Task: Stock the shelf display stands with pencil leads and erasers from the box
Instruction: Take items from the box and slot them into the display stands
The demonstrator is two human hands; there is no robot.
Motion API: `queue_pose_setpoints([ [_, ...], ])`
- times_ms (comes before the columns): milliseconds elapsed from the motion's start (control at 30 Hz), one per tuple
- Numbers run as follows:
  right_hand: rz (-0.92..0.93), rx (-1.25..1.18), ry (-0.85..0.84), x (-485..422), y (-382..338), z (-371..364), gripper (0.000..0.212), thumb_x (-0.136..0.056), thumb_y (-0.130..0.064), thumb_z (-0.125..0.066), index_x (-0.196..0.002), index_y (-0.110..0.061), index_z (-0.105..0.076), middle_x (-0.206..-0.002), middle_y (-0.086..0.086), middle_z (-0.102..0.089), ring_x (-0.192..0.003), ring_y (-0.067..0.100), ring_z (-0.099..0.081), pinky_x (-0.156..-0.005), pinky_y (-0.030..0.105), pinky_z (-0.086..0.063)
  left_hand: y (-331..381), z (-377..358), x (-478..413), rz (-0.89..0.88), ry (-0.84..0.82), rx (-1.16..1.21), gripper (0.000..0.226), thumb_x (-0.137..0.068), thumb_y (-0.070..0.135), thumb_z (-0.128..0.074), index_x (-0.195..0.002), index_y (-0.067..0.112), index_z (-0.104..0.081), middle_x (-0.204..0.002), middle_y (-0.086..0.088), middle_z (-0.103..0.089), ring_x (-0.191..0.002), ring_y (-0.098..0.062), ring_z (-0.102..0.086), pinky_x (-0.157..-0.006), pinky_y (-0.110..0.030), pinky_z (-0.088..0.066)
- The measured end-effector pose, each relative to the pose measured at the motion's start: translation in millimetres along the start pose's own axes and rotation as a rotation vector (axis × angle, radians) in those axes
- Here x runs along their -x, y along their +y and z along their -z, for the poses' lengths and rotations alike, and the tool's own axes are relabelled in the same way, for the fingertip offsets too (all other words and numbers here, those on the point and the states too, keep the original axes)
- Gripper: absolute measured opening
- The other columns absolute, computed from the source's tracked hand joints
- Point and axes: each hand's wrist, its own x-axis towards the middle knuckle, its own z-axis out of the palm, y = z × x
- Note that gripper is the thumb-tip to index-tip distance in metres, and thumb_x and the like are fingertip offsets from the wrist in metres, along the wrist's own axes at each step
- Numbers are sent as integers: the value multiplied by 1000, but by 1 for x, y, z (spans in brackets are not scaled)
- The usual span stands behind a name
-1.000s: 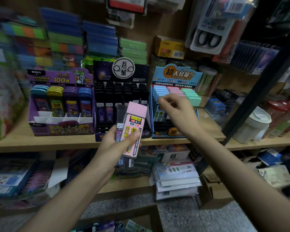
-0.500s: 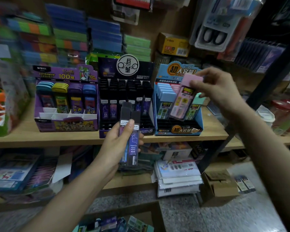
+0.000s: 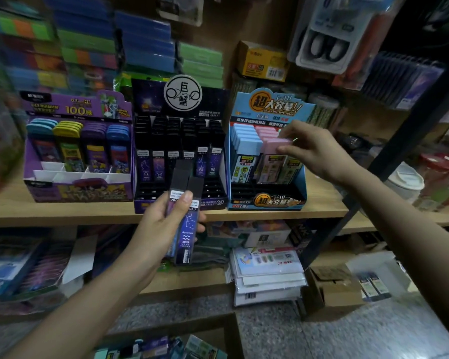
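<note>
My left hand [image 3: 163, 224] grips a few dark blue pencil lead cases [image 3: 186, 224] upright in front of the black display stand [image 3: 179, 161]. My right hand [image 3: 314, 149] pinches the pink cap of a pink lead case [image 3: 272, 161] that stands in the middle column of the light blue display stand [image 3: 267, 151]. Blue-capped cases fill that stand's left column. A purple display stand [image 3: 78, 151] with coloured cases sits at the left on the wooden shelf [image 3: 322, 200].
An open cardboard box [image 3: 332, 286] sits on the floor at the lower right, next to stacked white packets [image 3: 267, 275]. A dark shelf post [image 3: 410, 141] slants past my right arm. A white lidded cup [image 3: 405, 185] stands on the shelf at the right.
My right hand has carried the pink lead case from my left hand over to the blue stand and lowered it into the middle column. My left hand keeps the dark cases.
</note>
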Motion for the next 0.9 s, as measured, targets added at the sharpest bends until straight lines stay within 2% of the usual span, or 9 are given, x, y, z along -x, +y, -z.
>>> queue_pose_setpoints([
  [100,-3,-48,19,-2,1,-2,17,-88,-17,-64,-102,-11,-57,-102,3,-61,-91,20,-60,-80,40,-53,-1,0,0,5,3,5,35,-77,48,-54,-98,20,-58,-79,-3,-74,-65,-13,-70,-52,-22,-54],
  [267,5,21,36,-8,3,-1,19,-87,-17,-65,-103,-9,-59,-98,3,-63,-91,21,-60,-80,39,-51,-1,-1,1,7,14,4,36,-76,48,-54,-99,21,-58,-78,-2,-74,-64,-12,-70,-51,-22,-55],
  [400,-30,-85,-19,-10,4,-2,17,-86,-13,-66,-101,-6,-60,-98,8,-64,-91,25,-62,-83,47,-51,-1,0,1,10,18,-4,35,-76,49,-54,-98,21,-59,-78,-2,-74,-65,-11,-69,-51,-22,-54],
  [467,-35,-80,-41,-9,5,-6,17,-86,-13,-66,-101,-7,-60,-100,9,-64,-94,26,-61,-85,46,-51,-1,1,1,12,16,-2,34,-77,48,-54,-98,21,-59,-78,-2,-74,-65,-11,-69,-51,-21,-53],
  [600,44,127,56,-8,8,-15,19,-87,-18,-65,-103,-8,-60,-100,7,-63,-89,17,-56,-77,29,-47,0,0,0,13,6,-3,36,-76,49,-55,-99,22,-58,-78,-2,-74,-65,-11,-69,-52,-21,-53],
  [700,143,311,120,-9,8,-17,21,-86,-18,-66,-100,-3,-61,-101,12,-57,-92,20,-51,-74,25,-36,0,0,0,9,3,-1,37,-77,49,-55,-99,20,-58,-78,-3,-74,-65,-11,-69,-52,-22,-53],
  [800,172,419,136,-7,13,-18,22,-85,-16,-67,-99,1,-62,-105,17,-54,-100,30,-49,-78,32,-37,0,0,0,8,-2,6,36,-78,48,-54,-99,20,-58,-79,-3,-74,-66,-12,-69,-52,-21,-53],
  [900,154,462,157,-3,17,-24,26,-86,-15,-66,-106,1,-60,-107,19,-53,-100,34,-50,-81,38,-40,2,1,0,-4,-7,17,35,-78,48,-55,-98,20,-59,-78,-4,-73,-66,-12,-69,-52,-21,-53],
])
